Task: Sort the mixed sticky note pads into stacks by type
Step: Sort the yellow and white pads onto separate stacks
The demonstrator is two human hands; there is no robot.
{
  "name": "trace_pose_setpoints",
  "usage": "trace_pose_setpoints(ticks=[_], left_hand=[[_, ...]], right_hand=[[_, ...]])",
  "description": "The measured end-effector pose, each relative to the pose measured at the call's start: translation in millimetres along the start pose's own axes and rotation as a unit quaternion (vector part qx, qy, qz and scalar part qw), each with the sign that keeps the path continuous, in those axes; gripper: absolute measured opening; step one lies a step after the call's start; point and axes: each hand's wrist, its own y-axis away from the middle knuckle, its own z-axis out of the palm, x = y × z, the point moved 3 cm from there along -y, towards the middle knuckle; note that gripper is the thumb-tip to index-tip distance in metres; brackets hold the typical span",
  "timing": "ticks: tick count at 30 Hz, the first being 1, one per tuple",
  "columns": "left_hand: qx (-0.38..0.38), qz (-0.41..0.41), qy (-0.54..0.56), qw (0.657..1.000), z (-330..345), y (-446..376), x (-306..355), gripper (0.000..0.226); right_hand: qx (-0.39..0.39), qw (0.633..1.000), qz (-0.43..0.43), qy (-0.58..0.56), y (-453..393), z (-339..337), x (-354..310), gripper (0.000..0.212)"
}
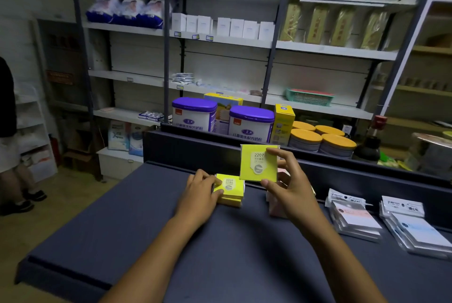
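A yellow sticky note pad with a round "2207" label is held upright above the dark table; my right hand pinches it between thumb and fingers. Just left of it a stack of yellow pads lies on the table, and my left hand grips its left side with the thumb on top. A pink pad stack sits mostly hidden behind my right hand. Two stacks of packaged white pads lie at the right.
A raised dark ledge borders the table's far side. Behind it stand purple-lidded tins, yellow boxes and orange-lidded tins. Shelving with goods fills the background. A person stands at the far left.
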Motion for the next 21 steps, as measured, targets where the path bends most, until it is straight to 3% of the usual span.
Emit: trace_pose_setpoints(ticks=[3, 7, 9, 15, 21], left_hand=[[0.006, 0.034, 0.008, 0.999, -11.0, -1.5, -2.9, 0.026], [0.070, 0.091, -0.169, 0.979, -30.1, -7.0, -12.9, 0.029], [0.067, 0.088, -0.221, 0.969, -33.1, -8.5, -18.8, 0.031], [0.059, 0.063, -0.242, 0.966, -30.5, -8.9, -23.8, 0.029], [0.062, 0.040, -0.214, 0.974, -33.3, -7.1, -30.6, 0.028]], right_hand=[[-0.001, 1.000, 0.003, 0.001, -5.5, 7.7, 0.4, 0.059], [-0.008, 1.000, 0.019, -0.003, -11.9, 18.8, 6.5, 0.055], [-0.012, 1.000, 0.027, 0.006, -14.6, 26.1, 12.4, 0.053], [-0.058, 0.996, 0.058, 0.045, -24.8, 51.5, 28.2, 0.044], [-0.106, 0.972, 0.071, 0.195, -28.3, 71.7, 38.0, 0.029]])
